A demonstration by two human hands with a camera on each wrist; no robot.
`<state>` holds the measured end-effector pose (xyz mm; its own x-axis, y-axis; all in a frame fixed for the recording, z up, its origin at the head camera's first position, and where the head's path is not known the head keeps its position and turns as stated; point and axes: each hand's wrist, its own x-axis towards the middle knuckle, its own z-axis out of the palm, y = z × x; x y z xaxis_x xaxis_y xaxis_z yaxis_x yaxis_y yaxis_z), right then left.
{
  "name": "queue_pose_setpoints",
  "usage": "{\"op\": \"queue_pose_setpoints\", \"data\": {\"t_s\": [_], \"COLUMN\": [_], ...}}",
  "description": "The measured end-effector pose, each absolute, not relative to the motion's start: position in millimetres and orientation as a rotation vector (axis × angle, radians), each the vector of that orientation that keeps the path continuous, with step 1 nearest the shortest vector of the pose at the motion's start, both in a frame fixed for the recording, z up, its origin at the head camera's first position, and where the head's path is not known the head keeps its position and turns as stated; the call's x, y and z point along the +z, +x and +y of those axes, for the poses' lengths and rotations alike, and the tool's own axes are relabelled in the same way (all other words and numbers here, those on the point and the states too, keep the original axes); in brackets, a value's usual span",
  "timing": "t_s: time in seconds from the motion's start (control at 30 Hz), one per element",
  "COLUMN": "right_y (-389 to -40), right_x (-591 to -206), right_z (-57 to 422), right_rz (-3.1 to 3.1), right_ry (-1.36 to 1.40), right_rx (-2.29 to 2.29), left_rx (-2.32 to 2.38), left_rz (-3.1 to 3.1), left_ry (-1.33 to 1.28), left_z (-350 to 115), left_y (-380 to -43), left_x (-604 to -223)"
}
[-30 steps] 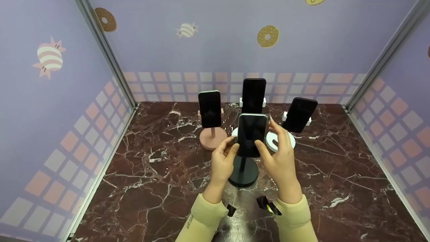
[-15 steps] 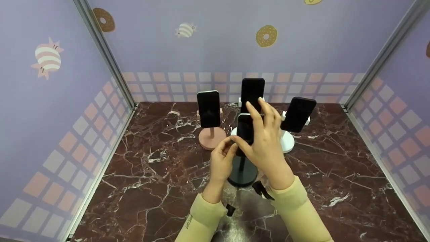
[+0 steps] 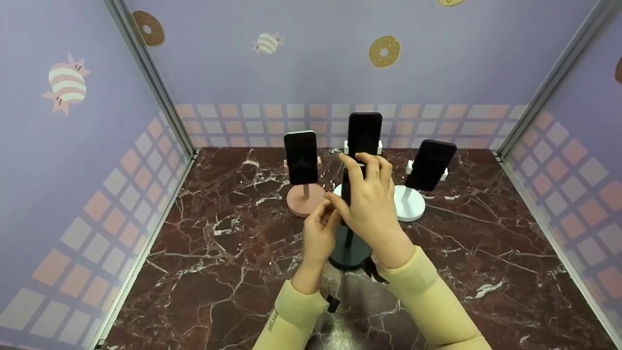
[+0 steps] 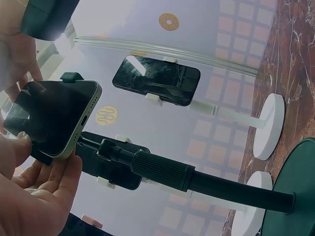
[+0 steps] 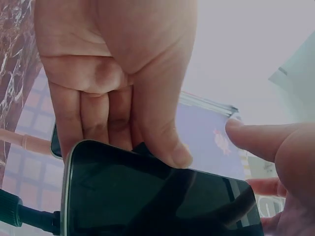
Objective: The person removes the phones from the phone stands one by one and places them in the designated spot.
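A smartphone with a pale edge sits in the clamp of a black phone stand, whose round base rests on the marbled table. My left hand pinches the phone's left edge, thumb on the front and fingers behind. Over the phone in the head view, my right hand covers most of the screen. The thumb of the right hand reaches toward the left fingers. In the right wrist view that thumb stands apart from the phone, and other fingers are at its top corner. Whether they touch it, I cannot tell.
Around the black stand are more phones on stands: one phone on a pink base, one phone at the back, and a tilted phone above a white base. Patterned walls enclose the table.
My right hand has let go of the phone's right side and moved left across the screen, its thumb now near the left fingers. The left hand keeps its place.
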<state>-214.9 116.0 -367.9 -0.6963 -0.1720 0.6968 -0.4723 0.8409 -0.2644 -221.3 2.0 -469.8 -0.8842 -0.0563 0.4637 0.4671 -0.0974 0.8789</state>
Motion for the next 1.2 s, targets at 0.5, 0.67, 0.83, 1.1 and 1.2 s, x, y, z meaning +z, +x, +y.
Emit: {"op": "queue_pose_setpoints", "data": {"t_s": [0.5,0.67,0.83,1.1,1.2], "right_y": [-224,-227,-228,-230,-232], "right_x": [-373,-372,-372,-373,-374], "right_z": [108,105,104,103,102], "right_rz": [-2.332,-2.352,-2.353,-2.331,-2.315], "right_ry": [0.347,0.298,0.268,0.25,0.236], "right_rx": [0.47,0.445,0.405,0.339,0.33], "left_rx": [-2.025,-2.037,-2.063,-2.058,-2.063], "left_rz": [-1.881,-1.892,-1.88,-1.882,-1.875], "left_ry": [-0.365,-0.344,-0.345,-0.352,-0.363], "left_z": [3,4,4,3,3], "left_y": [-221,-220,-222,-222,-222], "left_x": [-468,-466,-467,-467,-466]}}
